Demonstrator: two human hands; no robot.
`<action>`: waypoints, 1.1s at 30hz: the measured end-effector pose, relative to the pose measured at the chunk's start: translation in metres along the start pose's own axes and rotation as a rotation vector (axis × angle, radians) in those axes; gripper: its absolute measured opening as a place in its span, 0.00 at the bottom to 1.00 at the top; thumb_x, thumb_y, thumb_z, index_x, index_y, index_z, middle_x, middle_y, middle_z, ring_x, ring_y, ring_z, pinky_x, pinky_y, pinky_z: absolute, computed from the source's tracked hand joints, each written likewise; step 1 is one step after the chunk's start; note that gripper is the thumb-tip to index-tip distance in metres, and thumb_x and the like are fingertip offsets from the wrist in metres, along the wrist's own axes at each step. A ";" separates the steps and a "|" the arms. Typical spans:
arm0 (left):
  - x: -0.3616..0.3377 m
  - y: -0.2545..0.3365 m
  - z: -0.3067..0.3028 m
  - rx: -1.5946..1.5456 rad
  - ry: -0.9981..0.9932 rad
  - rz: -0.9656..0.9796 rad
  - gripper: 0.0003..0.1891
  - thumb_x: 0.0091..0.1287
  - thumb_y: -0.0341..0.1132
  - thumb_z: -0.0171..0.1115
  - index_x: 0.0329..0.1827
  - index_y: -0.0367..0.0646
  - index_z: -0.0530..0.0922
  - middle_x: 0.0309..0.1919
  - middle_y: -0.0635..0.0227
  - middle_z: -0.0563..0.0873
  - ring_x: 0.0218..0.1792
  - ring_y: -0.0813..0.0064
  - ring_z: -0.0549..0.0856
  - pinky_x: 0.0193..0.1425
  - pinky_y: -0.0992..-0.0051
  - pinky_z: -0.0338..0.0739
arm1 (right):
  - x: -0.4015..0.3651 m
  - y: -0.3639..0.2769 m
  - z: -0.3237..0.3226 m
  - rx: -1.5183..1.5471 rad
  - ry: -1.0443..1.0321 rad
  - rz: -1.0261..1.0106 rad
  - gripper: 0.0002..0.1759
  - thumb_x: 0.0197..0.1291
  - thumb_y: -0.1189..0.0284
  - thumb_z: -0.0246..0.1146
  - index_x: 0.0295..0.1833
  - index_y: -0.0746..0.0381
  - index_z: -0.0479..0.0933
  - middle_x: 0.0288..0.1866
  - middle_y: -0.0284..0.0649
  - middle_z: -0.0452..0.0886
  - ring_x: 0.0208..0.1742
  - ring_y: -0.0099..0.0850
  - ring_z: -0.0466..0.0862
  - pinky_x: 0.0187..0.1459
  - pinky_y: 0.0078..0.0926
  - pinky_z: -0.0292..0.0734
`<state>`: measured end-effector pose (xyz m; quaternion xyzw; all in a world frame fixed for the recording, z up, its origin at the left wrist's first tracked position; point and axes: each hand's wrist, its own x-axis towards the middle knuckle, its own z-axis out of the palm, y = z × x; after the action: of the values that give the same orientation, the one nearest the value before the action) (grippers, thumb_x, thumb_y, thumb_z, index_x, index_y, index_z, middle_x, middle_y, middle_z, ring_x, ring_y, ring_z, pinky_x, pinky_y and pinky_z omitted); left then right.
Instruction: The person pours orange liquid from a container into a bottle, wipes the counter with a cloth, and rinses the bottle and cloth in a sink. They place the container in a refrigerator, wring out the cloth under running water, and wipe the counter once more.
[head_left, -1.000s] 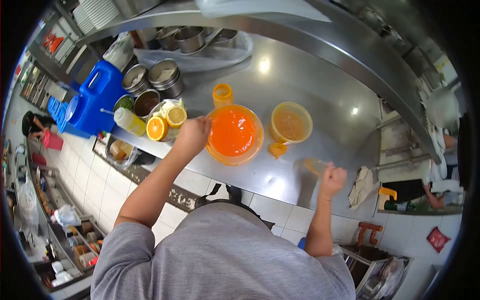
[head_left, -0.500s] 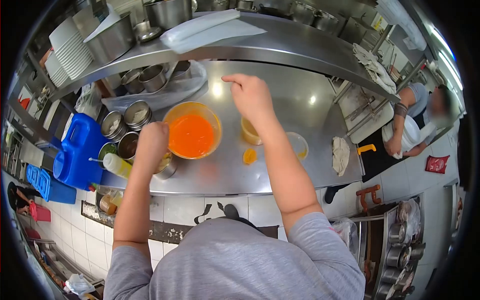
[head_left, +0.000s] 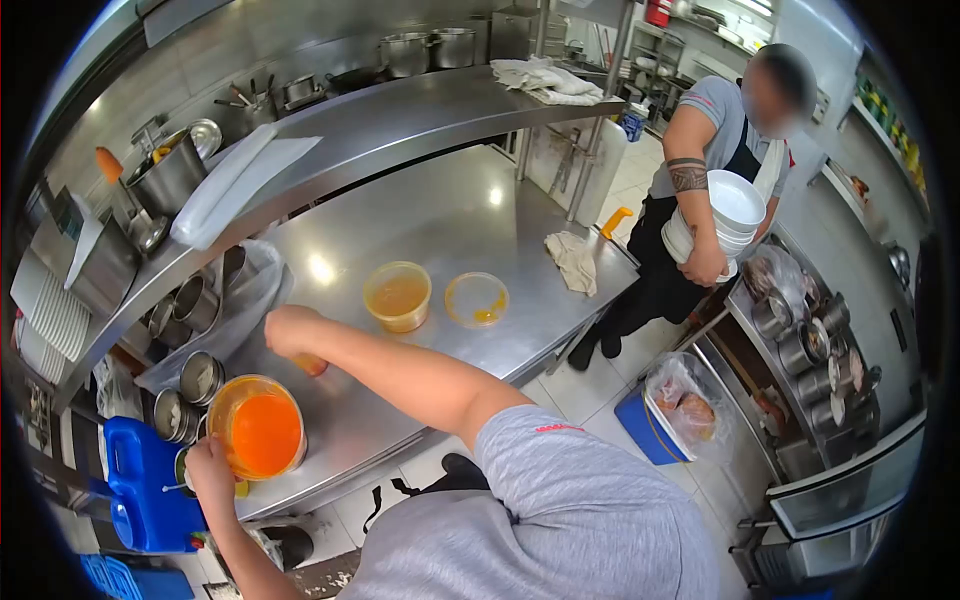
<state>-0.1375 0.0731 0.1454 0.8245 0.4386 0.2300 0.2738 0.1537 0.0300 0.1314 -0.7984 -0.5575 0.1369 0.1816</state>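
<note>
A plastic tub [head_left: 228,392] with bright orange sauce [head_left: 266,434] stands near the table's front left. My left hand [head_left: 207,468] is closed at the tub's left rim, its fingertips partly hidden. Beyond the tub, my right hand [head_left: 292,330] is closed above the table, knuckles up; what its fingers hold, if anything, is hidden. An orange patch [head_left: 312,364] shows just below my right wrist. Past my right forearm are a round container of amber liquid [head_left: 398,297] and a flat clear lid [head_left: 476,300] with yellow smears.
Metal pots [head_left: 197,302] and a blue jug [head_left: 140,480] stand at left. An overhead shelf [head_left: 380,120] crosses the back. A cloth [head_left: 572,262] and an orange handle [head_left: 616,222] lie at the right edge. A co-worker [head_left: 690,150] carrying white bowls [head_left: 736,205] stands beyond.
My view has turned right. My right hand has gone from an extended index finger to curled fingers and is nearer the tub. The co-worker now stands upright with the bowls.
</note>
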 end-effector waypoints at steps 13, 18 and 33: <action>0.043 0.094 0.055 0.062 -0.108 0.362 0.19 0.70 0.39 0.50 0.32 0.29 0.78 0.25 0.40 0.79 0.29 0.42 0.80 0.34 0.53 0.70 | -0.138 0.049 -0.034 1.287 -0.402 -0.002 0.53 0.62 0.36 0.54 0.80 0.57 0.45 0.82 0.45 0.46 0.80 0.39 0.52 0.69 0.59 0.60; 0.068 0.117 0.073 -0.212 -0.101 0.317 0.26 0.74 0.55 0.49 0.47 0.37 0.79 0.28 0.56 0.83 0.26 0.62 0.81 0.34 0.64 0.75 | -0.123 0.055 -0.033 1.657 0.119 0.086 0.42 0.66 0.43 0.56 0.76 0.60 0.58 0.76 0.41 0.62 0.77 0.34 0.59 0.75 0.42 0.52; 0.142 0.084 0.145 -1.077 -0.194 0.081 0.38 0.73 0.64 0.41 0.78 0.47 0.55 0.76 0.62 0.60 0.77 0.66 0.54 0.78 0.64 0.52 | 0.024 0.087 -0.011 1.695 0.128 -0.112 0.33 0.70 0.59 0.55 0.73 0.66 0.60 0.72 0.41 0.66 0.73 0.33 0.64 0.72 0.32 0.56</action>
<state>0.0750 0.1184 0.1117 0.6013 0.1994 0.3551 0.6874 0.2393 0.0235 0.1025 -0.3702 -0.2940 0.4532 0.7557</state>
